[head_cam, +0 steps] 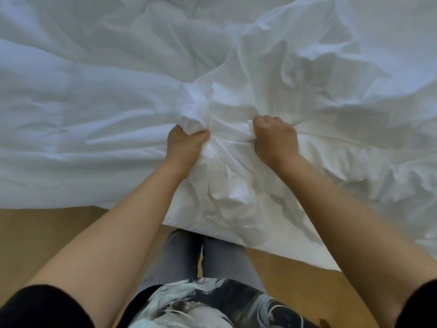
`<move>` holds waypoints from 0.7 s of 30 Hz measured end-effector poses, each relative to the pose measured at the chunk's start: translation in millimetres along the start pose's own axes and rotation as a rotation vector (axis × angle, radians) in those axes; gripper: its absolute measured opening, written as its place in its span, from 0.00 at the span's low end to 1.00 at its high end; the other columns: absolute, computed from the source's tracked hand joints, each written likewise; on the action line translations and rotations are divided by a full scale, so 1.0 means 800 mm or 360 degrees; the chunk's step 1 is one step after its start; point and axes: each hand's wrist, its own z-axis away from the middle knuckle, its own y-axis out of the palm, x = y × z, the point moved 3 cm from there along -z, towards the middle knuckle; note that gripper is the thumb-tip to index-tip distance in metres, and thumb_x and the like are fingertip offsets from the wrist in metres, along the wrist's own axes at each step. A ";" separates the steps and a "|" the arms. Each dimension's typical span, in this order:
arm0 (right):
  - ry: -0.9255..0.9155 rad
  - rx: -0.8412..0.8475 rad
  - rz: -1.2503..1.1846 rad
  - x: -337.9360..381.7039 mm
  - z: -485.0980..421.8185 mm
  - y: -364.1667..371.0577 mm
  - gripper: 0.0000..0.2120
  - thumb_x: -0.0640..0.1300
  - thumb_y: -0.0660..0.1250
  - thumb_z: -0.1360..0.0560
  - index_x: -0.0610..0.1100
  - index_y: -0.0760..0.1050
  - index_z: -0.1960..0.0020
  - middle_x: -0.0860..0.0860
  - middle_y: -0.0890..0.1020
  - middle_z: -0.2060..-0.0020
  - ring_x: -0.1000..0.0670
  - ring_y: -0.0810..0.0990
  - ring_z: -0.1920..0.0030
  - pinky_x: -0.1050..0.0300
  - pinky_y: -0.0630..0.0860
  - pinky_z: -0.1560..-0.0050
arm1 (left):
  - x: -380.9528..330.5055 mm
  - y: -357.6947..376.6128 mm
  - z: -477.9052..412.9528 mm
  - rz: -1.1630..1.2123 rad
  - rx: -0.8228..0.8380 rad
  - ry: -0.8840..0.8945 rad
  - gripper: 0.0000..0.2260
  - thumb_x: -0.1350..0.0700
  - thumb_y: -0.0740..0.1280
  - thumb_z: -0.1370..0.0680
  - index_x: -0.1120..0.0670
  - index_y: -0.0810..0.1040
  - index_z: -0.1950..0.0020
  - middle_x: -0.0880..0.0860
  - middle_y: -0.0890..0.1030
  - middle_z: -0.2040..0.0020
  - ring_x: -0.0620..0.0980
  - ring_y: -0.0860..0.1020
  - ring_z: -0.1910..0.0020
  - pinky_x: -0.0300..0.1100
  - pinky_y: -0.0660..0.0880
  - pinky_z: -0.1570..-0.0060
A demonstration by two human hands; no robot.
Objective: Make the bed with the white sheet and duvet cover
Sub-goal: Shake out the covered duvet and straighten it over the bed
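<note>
The left grip is clenching a bunch of the white cover at centre. The right grip, just toward 3 o'clock, is grasping a fold of it. The cover is lying crumpled toward 3 o'clock, its edge hanging over the floor.

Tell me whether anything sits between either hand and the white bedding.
Nothing visible does. The left hand and right hand both grip bunched folds of the white bedding directly, at its near edge.
</note>
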 end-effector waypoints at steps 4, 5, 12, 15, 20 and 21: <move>-0.0024 -0.0336 -0.0183 -0.023 0.036 -0.029 0.06 0.34 0.55 0.37 0.42 0.63 0.70 0.43 0.70 0.78 0.46 0.64 0.78 0.65 0.54 0.73 | -0.033 -0.021 0.006 -0.0119 -0.0036 0.0112 0.07 0.60 0.73 0.29 0.51 0.76 0.58 0.51 0.81 0.56 0.54 0.80 0.54 0.50 0.78 0.51; 0.0052 -0.0327 -0.0245 -0.032 0.043 -0.035 0.08 0.32 0.56 0.40 0.43 0.61 0.69 0.43 0.71 0.77 0.47 0.63 0.77 0.65 0.52 0.72 | -0.040 -0.029 0.009 -0.0140 -0.0045 0.0113 0.07 0.59 0.74 0.30 0.51 0.77 0.59 0.52 0.81 0.56 0.55 0.80 0.53 0.52 0.77 0.50; 0.0418 -0.0190 -0.0249 -0.110 0.061 -0.058 0.04 0.34 0.58 0.33 0.35 0.71 0.61 0.34 0.77 0.65 0.34 0.76 0.64 0.53 0.64 0.66 | -0.088 -0.132 -0.016 -0.0176 -0.0447 0.0130 0.21 0.49 0.75 0.31 0.55 0.78 0.42 0.50 0.79 0.52 0.48 0.77 0.57 0.42 0.73 0.65; 0.0559 -0.0145 -0.0224 -0.114 0.059 -0.047 0.13 0.39 0.54 0.32 0.34 0.74 0.57 0.34 0.79 0.61 0.33 0.77 0.60 0.51 0.65 0.64 | -0.088 -0.147 -0.038 -0.0168 -0.0333 0.0047 0.22 0.48 0.74 0.30 0.58 0.77 0.42 0.53 0.79 0.52 0.51 0.77 0.57 0.41 0.73 0.67; 0.0873 0.0170 -0.0173 -0.068 0.039 -0.044 0.15 0.38 0.62 0.30 0.35 0.70 0.44 0.35 0.75 0.48 0.33 0.72 0.46 0.41 0.71 0.48 | -0.068 -0.130 -0.062 -0.0204 0.0112 -0.0009 0.10 0.56 0.74 0.30 0.51 0.78 0.52 0.51 0.81 0.58 0.51 0.80 0.61 0.44 0.76 0.60; 0.0824 0.0184 -0.0169 -0.044 0.033 -0.050 0.22 0.41 0.63 0.32 0.36 0.68 0.39 0.36 0.74 0.45 0.33 0.71 0.44 0.41 0.70 0.43 | -0.066 -0.127 -0.067 -0.0161 0.0150 -0.0016 0.10 0.57 0.73 0.29 0.51 0.78 0.51 0.50 0.81 0.58 0.49 0.80 0.62 0.44 0.77 0.62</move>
